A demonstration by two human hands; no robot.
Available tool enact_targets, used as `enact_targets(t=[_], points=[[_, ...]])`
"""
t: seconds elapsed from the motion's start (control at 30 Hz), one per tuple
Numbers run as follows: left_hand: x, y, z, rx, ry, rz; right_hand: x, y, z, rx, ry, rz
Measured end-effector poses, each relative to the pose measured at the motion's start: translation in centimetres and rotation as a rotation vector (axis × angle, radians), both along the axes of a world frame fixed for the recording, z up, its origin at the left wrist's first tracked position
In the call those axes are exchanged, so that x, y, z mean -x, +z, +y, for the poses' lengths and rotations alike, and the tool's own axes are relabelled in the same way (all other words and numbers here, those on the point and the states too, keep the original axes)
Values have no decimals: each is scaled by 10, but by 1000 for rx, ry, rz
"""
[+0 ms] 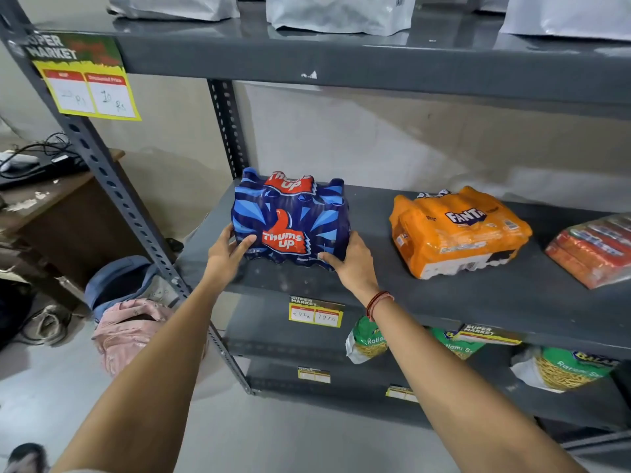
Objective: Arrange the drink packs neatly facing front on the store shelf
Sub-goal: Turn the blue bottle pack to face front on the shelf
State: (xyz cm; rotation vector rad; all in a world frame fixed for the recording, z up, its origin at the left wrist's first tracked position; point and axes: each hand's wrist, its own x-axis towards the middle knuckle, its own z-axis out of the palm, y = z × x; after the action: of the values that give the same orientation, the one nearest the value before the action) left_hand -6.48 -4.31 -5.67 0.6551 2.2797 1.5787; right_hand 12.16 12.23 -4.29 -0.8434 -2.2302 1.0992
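- Head view, shelf: blue Thums Up pack (290,221) stands upright near the left end of the middle shelf (444,295), printed logo turned toward the front edge
- Left hand (227,252) has its grip closed on the pack's lower left corner, thumb on the front face, fingers wrapped round the side
- Right hand (351,259) has its grip closed on the lower right corner, thumb across the front bottom edge, palm against the side
- Orange Fanta pack (457,232) lies on the same shelf, well apart to the right, tipped back and skewed so its label faces up rather than front
- Red pack (594,249) lies flat at the far right, partly cut off by the frame; label too blurred to read
- Handling, judged: shrink-wrapped bottles, so likely heavy for its size; film is glossy, probably slippery, and soft between bottles
- Best hold looks low on both sides, pressing on the bottle bodies, not pinching loose film; sliding along the shelf seems safer than lifting one-handed
- Bottle caps bulge under the wrap at top; film there could tear if pulled
- Fanta pack would need to be stood up and turned, likely with both hands under its lower corners
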Motion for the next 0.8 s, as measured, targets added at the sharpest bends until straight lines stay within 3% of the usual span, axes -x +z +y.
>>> enact_targets(t=[0.8], points=[[-28,6,-43,-8,-6,27,-21,0,-35,-84,53,-4]])
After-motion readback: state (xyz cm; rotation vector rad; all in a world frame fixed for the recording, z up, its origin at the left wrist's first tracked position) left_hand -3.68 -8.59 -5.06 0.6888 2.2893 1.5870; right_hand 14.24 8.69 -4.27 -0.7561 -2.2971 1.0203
